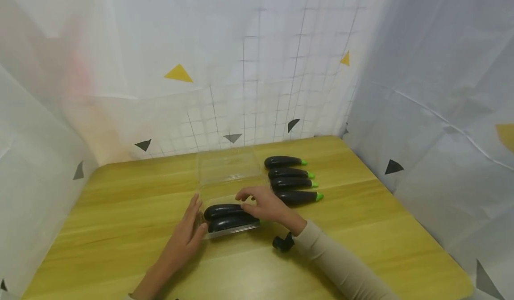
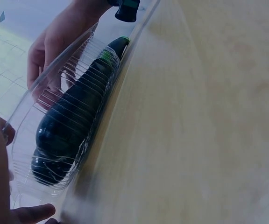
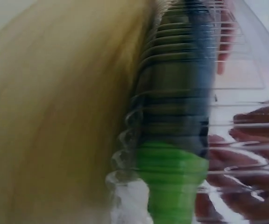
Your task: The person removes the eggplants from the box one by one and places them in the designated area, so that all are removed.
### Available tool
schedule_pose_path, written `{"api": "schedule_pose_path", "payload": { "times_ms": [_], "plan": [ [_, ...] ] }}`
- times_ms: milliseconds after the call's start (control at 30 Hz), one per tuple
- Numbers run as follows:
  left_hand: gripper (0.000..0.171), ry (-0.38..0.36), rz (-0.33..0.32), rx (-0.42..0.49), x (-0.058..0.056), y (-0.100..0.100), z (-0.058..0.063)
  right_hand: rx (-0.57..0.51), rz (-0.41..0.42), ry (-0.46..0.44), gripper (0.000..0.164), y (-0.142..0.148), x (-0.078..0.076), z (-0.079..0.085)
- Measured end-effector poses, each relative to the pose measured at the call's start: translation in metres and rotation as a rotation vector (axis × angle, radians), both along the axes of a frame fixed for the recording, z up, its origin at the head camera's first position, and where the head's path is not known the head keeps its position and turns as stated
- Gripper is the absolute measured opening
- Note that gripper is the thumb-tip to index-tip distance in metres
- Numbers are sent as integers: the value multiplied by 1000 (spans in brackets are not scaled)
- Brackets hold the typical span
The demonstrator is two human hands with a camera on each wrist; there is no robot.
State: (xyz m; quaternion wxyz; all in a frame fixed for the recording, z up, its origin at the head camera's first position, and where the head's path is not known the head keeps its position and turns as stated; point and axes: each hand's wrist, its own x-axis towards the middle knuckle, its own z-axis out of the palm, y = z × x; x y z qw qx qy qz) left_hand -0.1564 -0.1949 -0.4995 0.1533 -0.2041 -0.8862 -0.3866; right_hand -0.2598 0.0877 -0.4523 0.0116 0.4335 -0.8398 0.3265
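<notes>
Two dark eggplants (image 1: 230, 222) lie side by side in the clear plastic clamshell box (image 1: 234, 232), whose lid (image 1: 229, 166) is folded back. At the box's left side is my left hand (image 1: 182, 239), fingers extended along the outer wall and thumb near the front rim. My right hand (image 1: 265, 204) reaches over the box's right part with loosely bent fingers, thumb close to the far eggplant. In the left wrist view, its fingers (image 2: 50, 79) hang behind the near eggplant (image 2: 74, 112). The right wrist view is blurred; a green stem end (image 3: 169, 182) shows through the ribbed wall.
Several more eggplants (image 1: 297, 196) with green stems lie in a row right of the box, on the wood-grain table (image 1: 132, 210). A small black device (image 1: 283, 243) is by my right wrist. White patterned sheets (image 1: 225, 90) stand behind and beside the table.
</notes>
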Motion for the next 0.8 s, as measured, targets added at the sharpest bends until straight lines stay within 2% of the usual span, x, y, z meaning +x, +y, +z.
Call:
{"api": "schedule_pose_path", "payload": {
  "times_ms": [267,600,800],
  "plan": [
    [64,-3,6,-3,0,0,4,182,0,33,28,-5,1,3],
    [64,15,0,-15,-1,1,2,216,-37,24,30,-4,5,0],
    [64,28,-31,-1,0,1,1,231,-58,8,31,-2,5,-3]
  ]
}}
